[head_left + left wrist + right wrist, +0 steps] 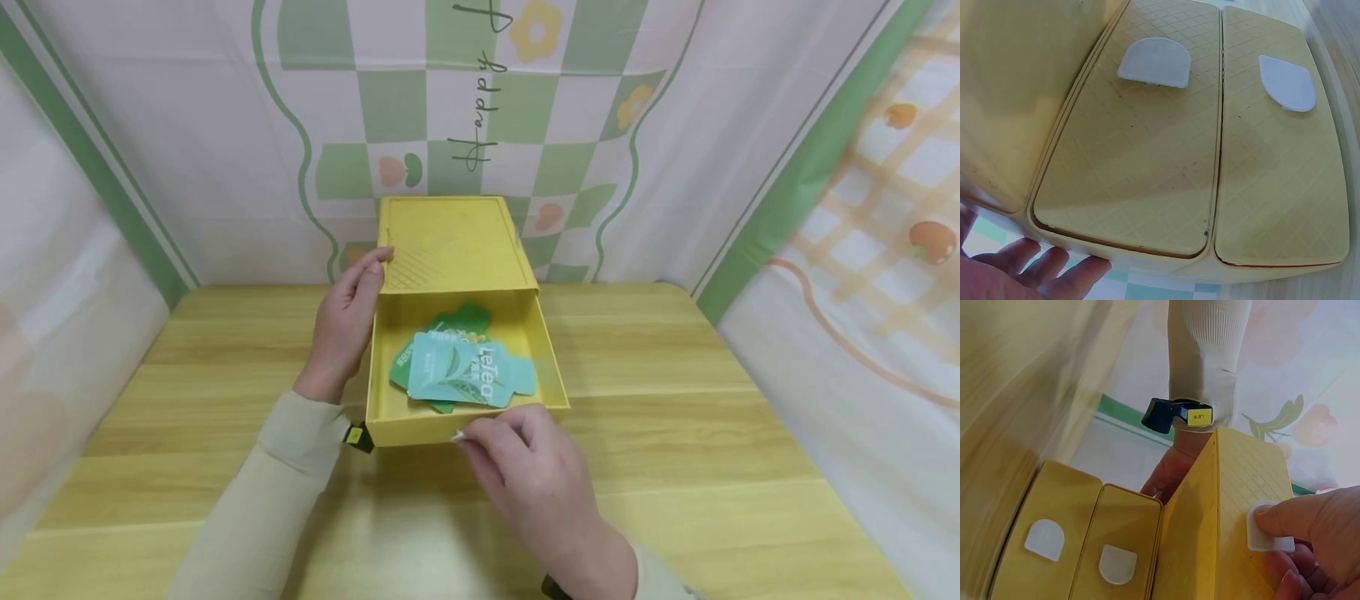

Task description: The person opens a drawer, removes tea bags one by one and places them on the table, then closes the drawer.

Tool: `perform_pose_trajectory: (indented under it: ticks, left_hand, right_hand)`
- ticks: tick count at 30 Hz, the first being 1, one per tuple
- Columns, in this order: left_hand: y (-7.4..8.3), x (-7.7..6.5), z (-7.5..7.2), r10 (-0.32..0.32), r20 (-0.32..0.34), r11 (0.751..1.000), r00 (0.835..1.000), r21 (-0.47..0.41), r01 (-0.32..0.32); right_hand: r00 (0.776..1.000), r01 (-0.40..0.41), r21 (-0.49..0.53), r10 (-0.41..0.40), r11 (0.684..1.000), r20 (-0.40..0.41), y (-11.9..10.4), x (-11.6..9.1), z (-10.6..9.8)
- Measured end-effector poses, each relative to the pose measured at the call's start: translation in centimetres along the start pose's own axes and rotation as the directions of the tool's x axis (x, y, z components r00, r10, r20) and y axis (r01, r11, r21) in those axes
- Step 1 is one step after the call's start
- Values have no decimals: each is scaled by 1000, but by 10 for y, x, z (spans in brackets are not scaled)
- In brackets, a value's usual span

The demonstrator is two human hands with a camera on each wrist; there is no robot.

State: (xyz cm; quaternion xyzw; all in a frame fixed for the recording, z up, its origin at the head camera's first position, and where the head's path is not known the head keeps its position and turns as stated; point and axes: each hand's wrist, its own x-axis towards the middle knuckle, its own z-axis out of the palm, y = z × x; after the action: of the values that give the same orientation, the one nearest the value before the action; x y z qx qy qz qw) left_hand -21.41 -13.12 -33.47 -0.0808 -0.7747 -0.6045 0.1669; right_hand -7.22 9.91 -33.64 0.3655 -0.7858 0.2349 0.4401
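Observation:
A yellow drawer cabinet stands on the table with its top drawer pulled out. In the drawer a light teal sachet printed "LeTea" lies over green packets, which it partly hides. My right hand pinches the white handle on the drawer front between thumb and fingers. Against the cabinet's left side rests my left hand, its fingers extended along the side wall in the left wrist view.
Two lower drawers with white tabs are closed beneath the pulled-out one. Wood-grain table surrounds the cabinet. Behind it hangs a green-and-white checked cloth, and patterned cloths flank both sides.

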Motion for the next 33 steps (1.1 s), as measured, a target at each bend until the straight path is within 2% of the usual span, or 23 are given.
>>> perform_pose_trajectory:
  ticks: [14, 33]
  left_hand:
    - [1, -1, 0, 19, -5, 1000, 1000, 7, -19]
    - [2, -1, -1, 24, -3, 1000, 1000, 2, -24]
  right_hand:
    - [1000, -9, 7, 9, 1000, 14, -7, -1, -6]
    - [999, 26, -24, -26, 999, -28, -13, -3, -7]
